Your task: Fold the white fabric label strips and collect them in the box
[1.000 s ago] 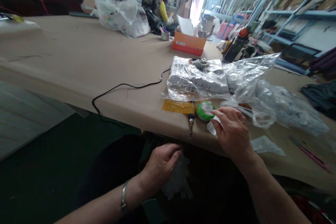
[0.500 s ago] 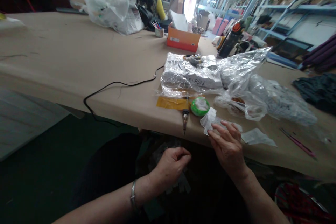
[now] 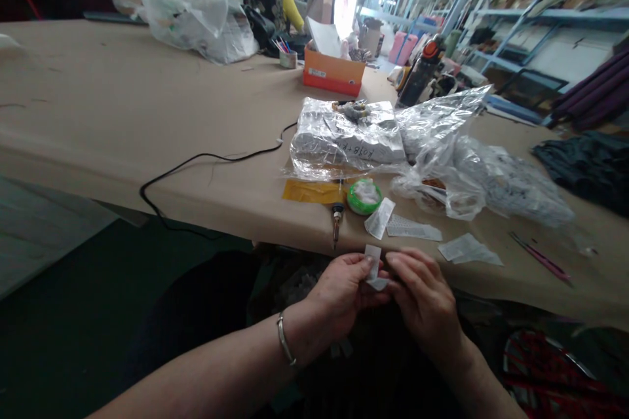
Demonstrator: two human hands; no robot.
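Just off the table's front edge, my left hand (image 3: 341,288) pinches a small white paper-like strip (image 3: 373,260) between thumb and fingers. A lower white flap of it bends toward my right hand (image 3: 425,294). The right fingers are curled close beside the strip; whether they grip its end is hidden. On the table edge behind lie more translucent white pieces: a short upright one (image 3: 380,218), a longer printed one (image 3: 414,228) and a loose one (image 3: 470,250). Left of them are a green round container (image 3: 364,196) with white stuff inside and a soldering-iron-like tool (image 3: 337,222).
An amber sheet (image 3: 312,192) lies beside the tool, whose black cord (image 3: 216,156) runs left. Clear plastic bags (image 3: 442,163) and a wrapped white package (image 3: 348,134) stand behind. Pink tweezers (image 3: 540,258) lie right. An orange box (image 3: 333,71) and a seated person (image 3: 270,0) are farther back.
My left hand has moved right and up and now holds a white strip. My right hand has drawn back from the pieces on the table to meet it. The view has shifted slightly.
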